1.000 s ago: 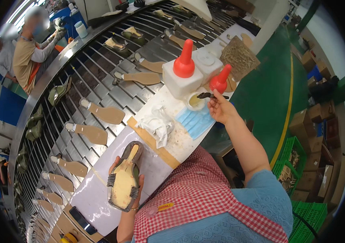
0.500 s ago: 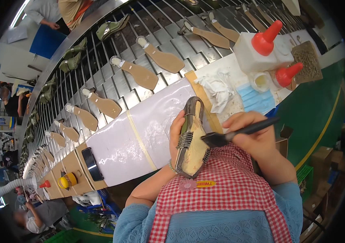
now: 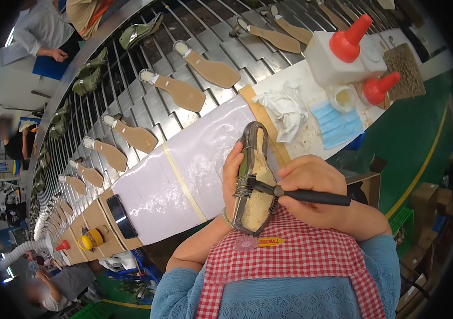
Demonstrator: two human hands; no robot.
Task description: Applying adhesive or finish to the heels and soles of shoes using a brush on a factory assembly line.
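Observation:
My left hand is wrapped round the left side of a shoe held bottom-up above my lap. The shoe has a dark olive upper folded over its edge, a pale yellowish underside and a gathered, thread-like band across the middle. My right hand grips the black handle of a small hammer. The hammer's dark metal head lies over the shoe's underside, at the gathered band. Part of the right fingers hides behind the handle.
A slatted metal conveyor carries tan soles and green shoes. On the bench are a lilac sheet, a phone, crumpled white tissue, a blue face mask and red-capped white bottles. Other people stand farther off.
My right hand has swung the hammer leftward, its head moving from the shoe's right edge to the gathered band; the handle now tilts down to the right. The left hand keeps its hold.

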